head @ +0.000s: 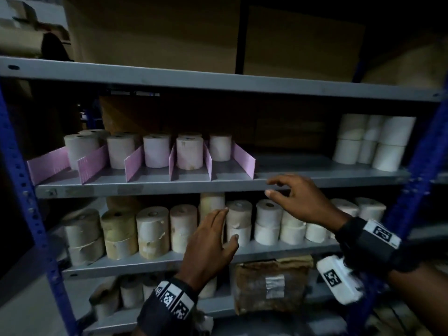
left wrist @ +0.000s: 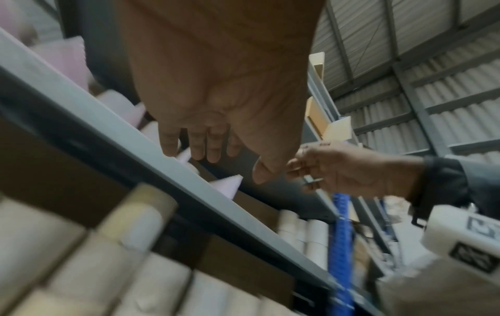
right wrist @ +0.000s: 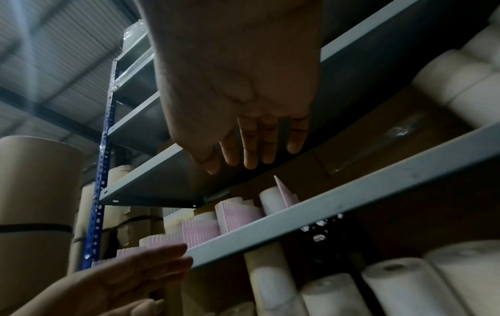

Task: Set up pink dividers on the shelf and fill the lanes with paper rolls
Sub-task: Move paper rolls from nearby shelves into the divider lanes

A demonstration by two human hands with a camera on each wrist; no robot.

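Shelf (head: 315, 177) first: six pink dividers (head: 243, 160) standing above and left of the fingers, paper rolls (head: 189, 152) seated at lane backs, fronts unfilled. Spare rolls (head: 374, 141) stacked far right. Left hand (head: 208, 241) and right hand (head: 298, 197) both spread, empty, below the shelf edge.

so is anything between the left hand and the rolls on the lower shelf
Nothing visible. The left hand is open, right in front of the stacked rolls on the lower shelf, with no divider or other thing between. The right hand hangs open in front of the divider shelf's edge.
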